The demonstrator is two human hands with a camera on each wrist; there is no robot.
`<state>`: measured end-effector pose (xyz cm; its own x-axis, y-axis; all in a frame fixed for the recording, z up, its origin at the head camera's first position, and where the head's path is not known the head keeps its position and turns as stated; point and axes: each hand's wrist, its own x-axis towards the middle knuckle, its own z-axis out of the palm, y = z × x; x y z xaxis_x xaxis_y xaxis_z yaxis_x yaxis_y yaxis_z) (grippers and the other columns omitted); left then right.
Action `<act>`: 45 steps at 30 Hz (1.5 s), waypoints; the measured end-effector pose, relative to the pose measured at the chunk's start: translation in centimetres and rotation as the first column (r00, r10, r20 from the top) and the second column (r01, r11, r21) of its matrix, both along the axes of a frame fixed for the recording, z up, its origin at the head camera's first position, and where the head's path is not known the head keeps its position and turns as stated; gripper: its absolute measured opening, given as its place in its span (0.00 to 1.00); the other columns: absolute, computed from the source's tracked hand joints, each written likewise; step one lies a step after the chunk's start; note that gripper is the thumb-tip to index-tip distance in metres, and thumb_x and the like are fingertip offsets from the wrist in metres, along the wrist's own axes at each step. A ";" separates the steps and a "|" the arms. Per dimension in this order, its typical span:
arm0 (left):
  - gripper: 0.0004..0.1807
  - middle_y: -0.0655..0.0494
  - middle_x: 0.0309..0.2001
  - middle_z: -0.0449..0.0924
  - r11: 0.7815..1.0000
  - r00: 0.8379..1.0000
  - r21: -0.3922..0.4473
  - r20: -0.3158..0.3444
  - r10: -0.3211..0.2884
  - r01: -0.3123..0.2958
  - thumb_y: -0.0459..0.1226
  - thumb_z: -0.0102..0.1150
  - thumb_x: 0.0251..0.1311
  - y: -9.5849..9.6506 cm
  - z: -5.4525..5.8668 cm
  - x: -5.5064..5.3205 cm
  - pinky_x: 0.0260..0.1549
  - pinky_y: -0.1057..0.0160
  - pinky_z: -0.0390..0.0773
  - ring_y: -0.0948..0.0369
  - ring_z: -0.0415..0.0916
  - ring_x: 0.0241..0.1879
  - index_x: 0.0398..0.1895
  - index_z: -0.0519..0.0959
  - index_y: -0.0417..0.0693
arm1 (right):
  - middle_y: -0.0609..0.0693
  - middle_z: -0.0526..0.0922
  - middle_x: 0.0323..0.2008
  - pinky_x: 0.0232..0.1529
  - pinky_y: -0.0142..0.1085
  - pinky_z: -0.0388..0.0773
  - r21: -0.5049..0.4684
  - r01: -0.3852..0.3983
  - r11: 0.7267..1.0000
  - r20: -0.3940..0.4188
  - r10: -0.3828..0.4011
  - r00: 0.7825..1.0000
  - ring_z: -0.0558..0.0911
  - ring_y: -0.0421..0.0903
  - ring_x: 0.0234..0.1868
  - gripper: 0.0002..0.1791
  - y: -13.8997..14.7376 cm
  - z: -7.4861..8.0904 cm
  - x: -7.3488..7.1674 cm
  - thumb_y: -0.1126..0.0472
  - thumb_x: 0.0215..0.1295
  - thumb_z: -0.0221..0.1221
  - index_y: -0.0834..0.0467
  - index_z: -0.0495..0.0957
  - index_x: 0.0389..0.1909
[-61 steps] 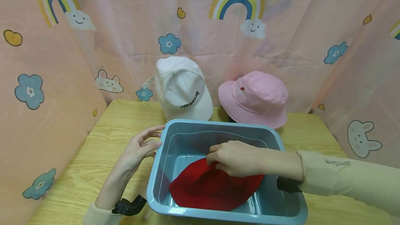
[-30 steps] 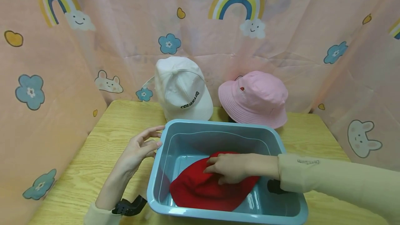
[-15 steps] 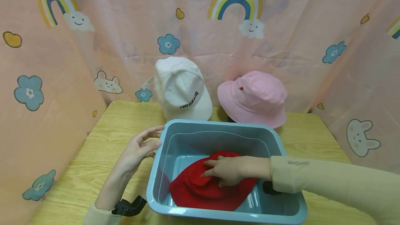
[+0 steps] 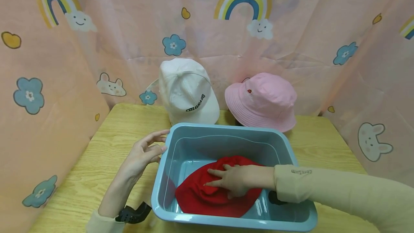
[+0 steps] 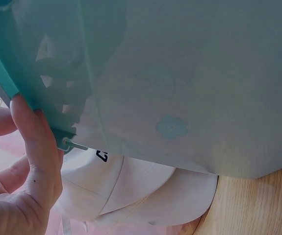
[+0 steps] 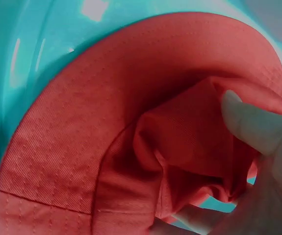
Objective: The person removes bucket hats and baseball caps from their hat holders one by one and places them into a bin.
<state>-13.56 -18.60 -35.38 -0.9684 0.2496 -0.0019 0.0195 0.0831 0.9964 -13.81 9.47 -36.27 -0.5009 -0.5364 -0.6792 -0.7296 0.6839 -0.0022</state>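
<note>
Hat [image 4: 192, 197], red, in tub [image 4: 226, 129] | right hand [image 4: 233, 181] spread on it | left hand [image 4: 142, 154], fingers apart, touching left rim [image 4: 159, 177] | light touch advisable

Head view facing forward and down, wrist views close up, bin [image 4: 226, 145] in all

the right hand [image 4: 231, 182], its fingers bunched over the red hat [image 4: 197, 195] two seconds ago, has shifted leftward and nearer the wearer, its fingers now spread on the cloth, baring more of the hat's far side, while the sleeve [image 4: 323, 182] reaches farther across the blue basin [image 4: 226, 220].
</note>
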 end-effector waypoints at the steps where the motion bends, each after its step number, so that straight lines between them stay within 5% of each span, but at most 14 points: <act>1: 0.26 0.48 0.52 0.70 1.000 1.000 -0.001 0.000 0.001 -0.001 0.35 0.56 0.64 0.0 0.0 0.0 0.33 0.62 0.80 0.64 0.80 0.33 0.66 0.67 0.43 | 0.38 0.50 0.75 0.58 0.52 0.75 -0.006 -0.007 1.000 0.008 0.007 1.000 0.61 0.54 0.71 0.46 0.1 -0.2 -0.2 0.54 0.55 0.67 0.26 0.54 0.70; 13: 0.26 0.50 0.51 0.71 1.000 1.000 0.006 -0.005 0.001 -0.001 0.34 0.56 0.64 -0.1 -0.1 0.0 0.33 0.63 0.81 0.65 0.81 0.33 0.66 0.68 0.44 | 0.39 0.55 0.74 0.68 0.49 0.65 -0.136 0.027 0.990 0.079 -0.017 0.997 0.61 0.50 0.72 0.38 1.5 3.9 0.0 0.50 0.61 0.63 0.28 0.58 0.69; 25: 0.26 0.50 0.51 0.71 1.000 1.000 0.003 0.001 -0.001 0.001 0.35 0.56 0.64 -0.1 -0.2 0.0 0.34 0.62 0.80 0.65 0.81 0.34 0.66 0.67 0.44 | 0.43 0.58 0.73 0.61 0.43 0.74 -0.224 0.010 0.974 0.020 -0.006 1.000 0.63 0.47 0.71 0.34 3.1 7.6 -0.5 0.51 0.63 0.61 0.33 0.60 0.69; 45: 0.27 0.49 0.52 0.70 1.000 1.000 0.013 0.004 -0.001 0.001 0.35 0.56 0.64 0.0 -0.2 0.0 0.33 0.63 0.80 0.65 0.81 0.33 0.66 0.67 0.44 | 0.45 0.64 0.71 0.63 0.46 0.71 -0.482 -0.091 0.871 -0.136 0.029 0.990 0.65 0.49 0.71 0.32 5.1 10.2 -0.7 0.51 0.67 0.57 0.40 0.60 0.71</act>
<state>-13.61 -18.62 -35.57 -0.9682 0.2501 -0.0024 0.0156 0.0702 0.9974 -14.56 14.54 -26.08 -0.5182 -0.8145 -0.2609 -0.7852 0.5740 -0.2322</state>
